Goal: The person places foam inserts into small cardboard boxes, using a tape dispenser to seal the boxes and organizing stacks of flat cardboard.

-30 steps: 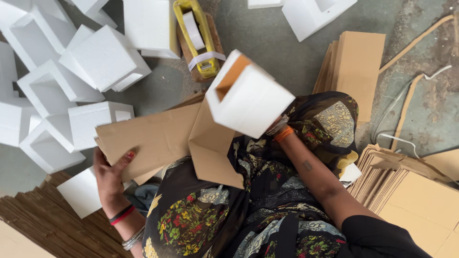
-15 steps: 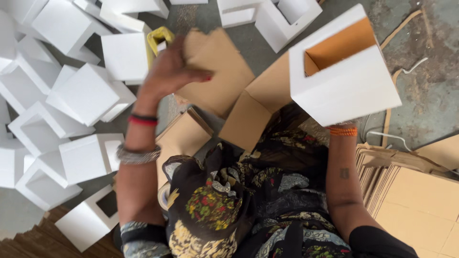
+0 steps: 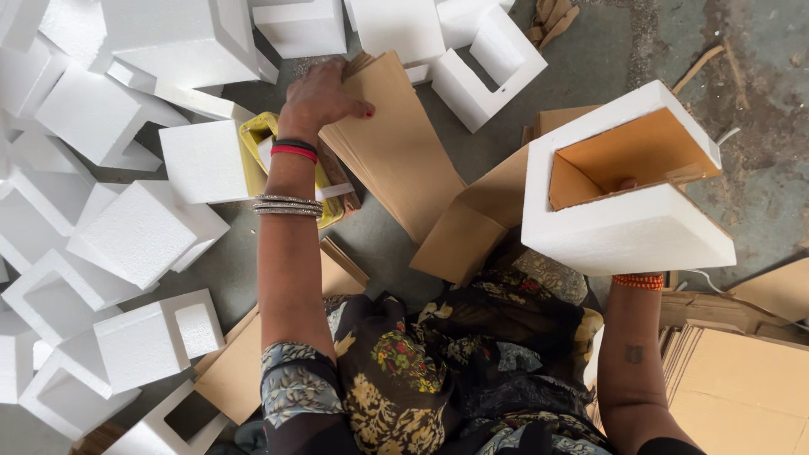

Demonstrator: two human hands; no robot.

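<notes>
My left hand (image 3: 318,99) reaches forward and rests on the top edge of a stack of flat brown cardboard sheets (image 3: 396,143) lying on the floor. My right hand is almost hidden inside a white foam box (image 3: 624,227) lined with brown cardboard, which it holds up at the right; only a fingertip shows inside the opening. A loose cardboard flap (image 3: 472,227) hangs from the box's left side.
Several white foam blocks (image 3: 143,236) crowd the left and far floor. A yellow tape dispenser (image 3: 261,143) lies under my left wrist. Stacked flat cardboard (image 3: 742,379) sits at the lower right. Grey concrete floor (image 3: 758,168) shows on the right.
My left hand has risen from the lower left and reached forward onto the cardboard stack. The foam box has swung to the right and now shows its cardboard-lined opening.
</notes>
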